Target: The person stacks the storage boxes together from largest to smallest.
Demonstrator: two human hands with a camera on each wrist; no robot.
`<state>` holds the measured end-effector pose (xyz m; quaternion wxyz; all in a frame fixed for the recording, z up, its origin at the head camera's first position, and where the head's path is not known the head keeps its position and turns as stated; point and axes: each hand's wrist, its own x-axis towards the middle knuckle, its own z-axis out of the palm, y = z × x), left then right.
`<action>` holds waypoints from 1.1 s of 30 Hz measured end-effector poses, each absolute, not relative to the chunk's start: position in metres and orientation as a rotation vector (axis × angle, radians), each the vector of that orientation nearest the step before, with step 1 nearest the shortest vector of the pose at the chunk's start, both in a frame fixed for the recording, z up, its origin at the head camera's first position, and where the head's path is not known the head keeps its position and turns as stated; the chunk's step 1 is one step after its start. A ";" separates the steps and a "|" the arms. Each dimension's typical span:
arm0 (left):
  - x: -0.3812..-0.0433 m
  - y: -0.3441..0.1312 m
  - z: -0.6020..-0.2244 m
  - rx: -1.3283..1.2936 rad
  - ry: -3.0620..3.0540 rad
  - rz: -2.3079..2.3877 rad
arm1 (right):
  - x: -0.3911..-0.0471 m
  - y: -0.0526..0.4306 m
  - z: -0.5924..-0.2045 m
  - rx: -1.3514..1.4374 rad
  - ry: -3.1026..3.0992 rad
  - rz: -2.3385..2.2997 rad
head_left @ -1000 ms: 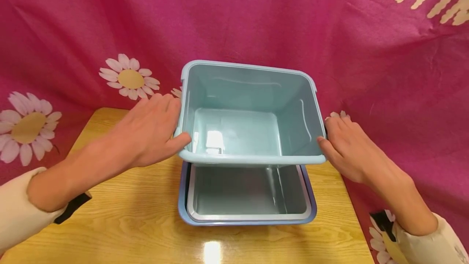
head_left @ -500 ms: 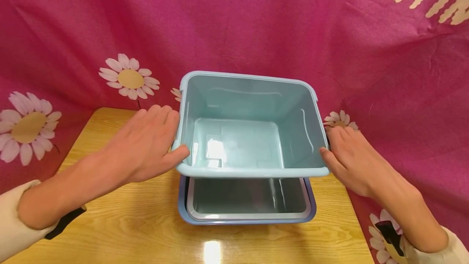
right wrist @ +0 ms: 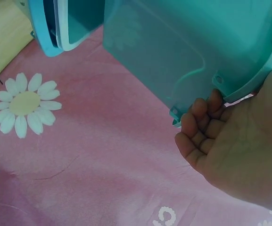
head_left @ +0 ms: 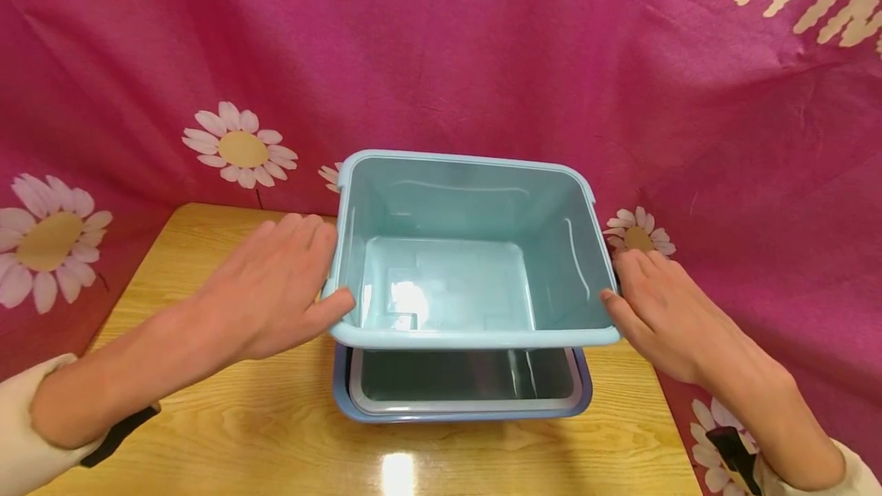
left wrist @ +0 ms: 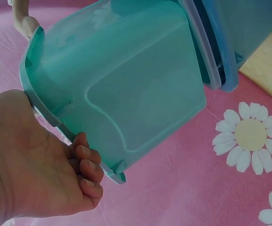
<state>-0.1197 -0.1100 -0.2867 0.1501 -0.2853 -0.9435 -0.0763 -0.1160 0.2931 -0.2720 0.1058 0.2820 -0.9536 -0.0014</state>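
Note:
A light blue plastic storage bin (head_left: 448, 282) with nothing in it hangs tilted in the head view, its open top facing me. My left hand (head_left: 285, 289) grips its left rim, thumb over the edge; in the left wrist view the fingers (left wrist: 89, 172) curl under that rim. On the opposite side my right hand (head_left: 661, 312) holds the right rim, and its curled fingers (right wrist: 197, 125) show below the edge in the right wrist view. Underneath stand two nested bins: a grey bin (head_left: 468, 406) sits inside a darker blue bin (head_left: 583, 381). The raised bin hides their far part.
The nested bins stand on a wooden table (head_left: 227, 419). Behind it hangs a pink cloth (head_left: 441, 44) printed with daisies and lettering, close to the table's back edge and sides.
Both hands have lowered the light blue bin toward the nested bins, so it covers more of them in the head view. Both grips stay the same.

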 end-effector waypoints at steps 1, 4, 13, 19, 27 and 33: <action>-0.119 -0.110 -0.287 -0.818 -2.714 -0.218 | -0.115 0.293 -0.272 0.824 -2.818 -0.002; -0.118 -0.109 -0.287 -0.821 -2.716 -0.205 | -0.112 0.293 -0.272 0.801 -2.839 -0.008; -0.114 -0.107 -0.286 -0.833 -2.722 -0.216 | -0.106 0.295 -0.273 0.780 -2.859 0.000; -0.110 -0.105 -0.286 -0.829 -2.752 -0.223 | -0.103 0.297 -0.275 0.774 -2.859 0.029; -0.107 -0.103 -0.286 -0.822 -2.768 -0.212 | -0.099 0.299 -0.276 0.747 -2.887 0.033; -0.104 -0.101 -0.287 -0.825 -2.765 -0.203 | -0.097 0.301 -0.279 0.777 -2.865 0.021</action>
